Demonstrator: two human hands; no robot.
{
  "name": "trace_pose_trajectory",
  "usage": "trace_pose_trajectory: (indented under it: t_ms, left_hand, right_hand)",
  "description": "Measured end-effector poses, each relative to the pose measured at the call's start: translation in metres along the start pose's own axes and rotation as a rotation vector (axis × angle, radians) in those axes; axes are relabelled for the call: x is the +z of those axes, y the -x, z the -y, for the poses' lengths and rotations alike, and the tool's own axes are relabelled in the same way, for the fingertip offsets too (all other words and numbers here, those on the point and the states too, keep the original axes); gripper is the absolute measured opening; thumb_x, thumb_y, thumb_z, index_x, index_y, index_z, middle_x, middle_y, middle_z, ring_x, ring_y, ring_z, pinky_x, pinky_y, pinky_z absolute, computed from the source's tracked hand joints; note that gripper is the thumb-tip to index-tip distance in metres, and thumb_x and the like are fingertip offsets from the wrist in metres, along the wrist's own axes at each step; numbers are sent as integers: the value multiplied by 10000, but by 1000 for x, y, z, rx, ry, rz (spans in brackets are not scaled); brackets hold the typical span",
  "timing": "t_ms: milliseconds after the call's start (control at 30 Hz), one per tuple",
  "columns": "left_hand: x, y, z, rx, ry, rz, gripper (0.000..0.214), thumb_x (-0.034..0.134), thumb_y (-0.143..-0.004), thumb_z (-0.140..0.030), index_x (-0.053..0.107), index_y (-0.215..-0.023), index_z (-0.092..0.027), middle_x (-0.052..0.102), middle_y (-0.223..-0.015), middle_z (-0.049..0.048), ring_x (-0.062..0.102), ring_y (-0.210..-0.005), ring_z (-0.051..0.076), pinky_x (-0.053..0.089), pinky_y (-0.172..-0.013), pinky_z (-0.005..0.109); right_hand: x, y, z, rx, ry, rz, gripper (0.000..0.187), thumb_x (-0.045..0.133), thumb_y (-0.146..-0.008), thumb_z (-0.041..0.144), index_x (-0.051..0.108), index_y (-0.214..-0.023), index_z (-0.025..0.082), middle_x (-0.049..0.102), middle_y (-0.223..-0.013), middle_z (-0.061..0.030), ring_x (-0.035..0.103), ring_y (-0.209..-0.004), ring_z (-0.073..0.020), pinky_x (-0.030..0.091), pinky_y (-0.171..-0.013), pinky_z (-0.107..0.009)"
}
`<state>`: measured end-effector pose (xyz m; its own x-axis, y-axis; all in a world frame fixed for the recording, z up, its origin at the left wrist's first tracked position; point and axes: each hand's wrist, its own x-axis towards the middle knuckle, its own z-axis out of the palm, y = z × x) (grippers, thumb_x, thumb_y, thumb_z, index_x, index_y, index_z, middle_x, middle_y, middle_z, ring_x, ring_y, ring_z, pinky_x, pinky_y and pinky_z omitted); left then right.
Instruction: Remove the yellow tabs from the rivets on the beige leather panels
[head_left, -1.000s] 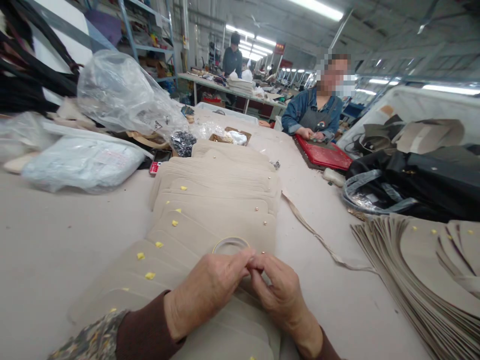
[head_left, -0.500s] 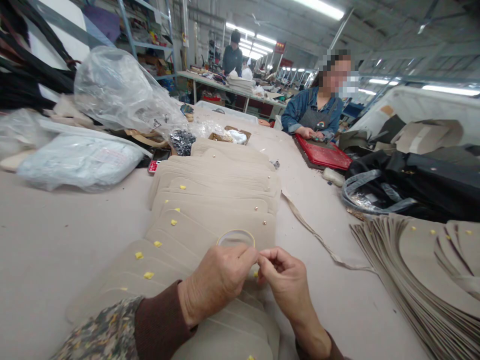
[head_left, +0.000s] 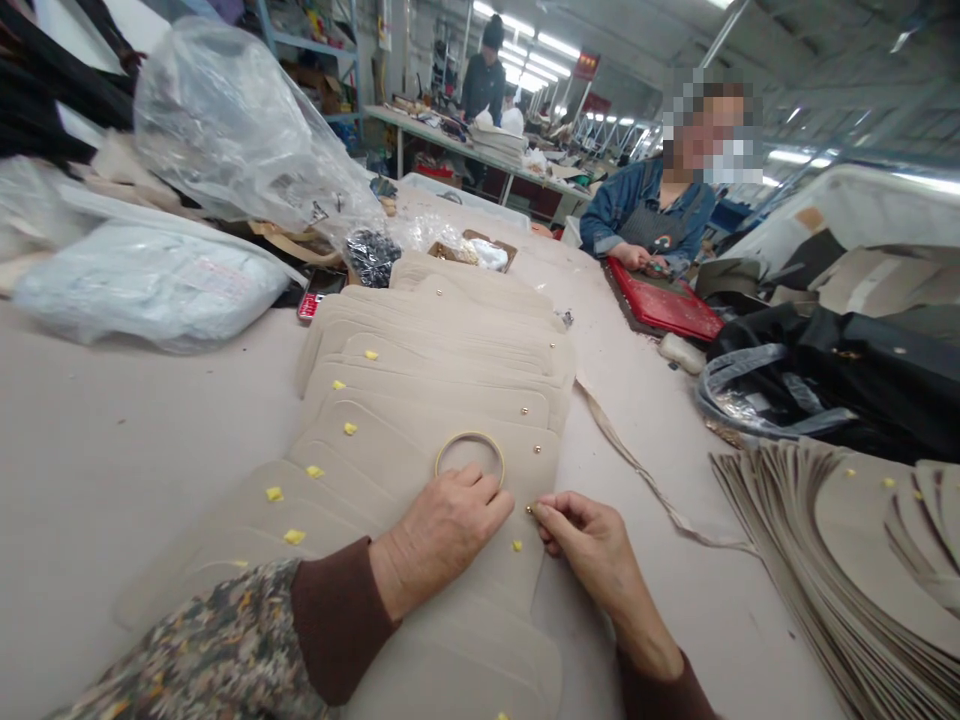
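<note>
Head view: your left hand (head_left: 448,532) clamps the tape roll (head_left: 471,435), likely light; hold its rim. Your right hand (head_left: 592,545) pinches, contents unclear.

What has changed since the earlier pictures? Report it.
The right hand, earlier up against the left hand, has moved right and is now at a gold stud. The left hand still holds the yellow-rimmed ring; the beige panels lie as before.
</note>
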<state>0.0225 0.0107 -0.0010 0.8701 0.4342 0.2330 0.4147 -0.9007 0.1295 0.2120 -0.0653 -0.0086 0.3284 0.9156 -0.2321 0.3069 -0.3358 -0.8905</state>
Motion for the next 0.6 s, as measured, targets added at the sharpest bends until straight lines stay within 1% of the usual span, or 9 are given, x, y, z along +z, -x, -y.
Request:
trace_pose_trajectory:
  t_ms: [67, 167, 333, 433, 500, 533, 600]
  left_hand:
    - [-2, 1, -1, -4, 26, 1, 125, 489, -936, -159, 501, -813, -178, 558, -820, 40, 489, -735, 205, 430, -648, 334]
    - [-5, 1, 0, -12, 56, 15, 132, 463, -950, -156, 509, -827, -173, 560, -828, 41, 491, -740, 198, 432, -661, 330]
    - [-5, 2, 0, -14, 78, 28, 104, 479, -942, -157, 514, -846, -173, 556, -841, 39, 497, -770, 204, 445, -688, 335]
    - [-5, 3, 1, -15, 75, 25, 95, 489, -935, -150, 512, -845, -176, 553, -847, 38, 497, -769, 206, 445, -680, 333]
    - [-4, 3, 1, -16, 74, 16, 106, 482, -937, -146, 510, -838, -175, 551, -851, 40, 497, -765, 203, 442, -678, 329]
    - [-4, 3, 1, -17, 73, 11, 109, 481, -937, -146, 510, -836, -175, 550, -852, 40, 496, -766, 203, 440, -678, 328]
    - [-3, 3, 2, -14, 69, 1, 109, 486, -936, -150, 510, -832, -174, 548, -854, 41, 497, -770, 205, 438, -677, 328]
  right_hand:
    - [1, 0, 3, -50, 124, 0, 305, 646, -786, 428, 708, -758, 132, 632, -564, -3, 549, -494, -124, 453, -491, -229]
    - [4, 1, 8, -161, 317, -28, 241, 605, -810, 360, 716, -740, 159, 696, -639, -25, 607, -558, -155, 466, -540, -243]
    - [10, 3, 9, -318, 524, -80, 197, 542, -840, 278, 700, -768, 184, 720, -719, -50, 651, -635, -184, 485, -625, -274]
    - [11, 3, 4, -390, 569, -120, 158, 522, -866, 264, 664, -873, 194, 701, -710, -35, 654, -648, -185, 486, -636, -277]
    - [10, 5, 0, -384, 550, -188, 151, 542, -874, 297, 620, -949, 192, 682, -679, -16, 644, -607, -178, 483, -603, -271]
    - [10, 7, -2, -373, 537, -211, 148, 551, -877, 314, 604, -941, 192, 672, -662, -8, 634, -580, -172, 478, -582, -265]
    - [8, 11, -6, -373, 524, -206, 138, 552, -889, 323, 597, -846, 200, 665, -667, -12, 626, -580, -163, 472, -578, -257]
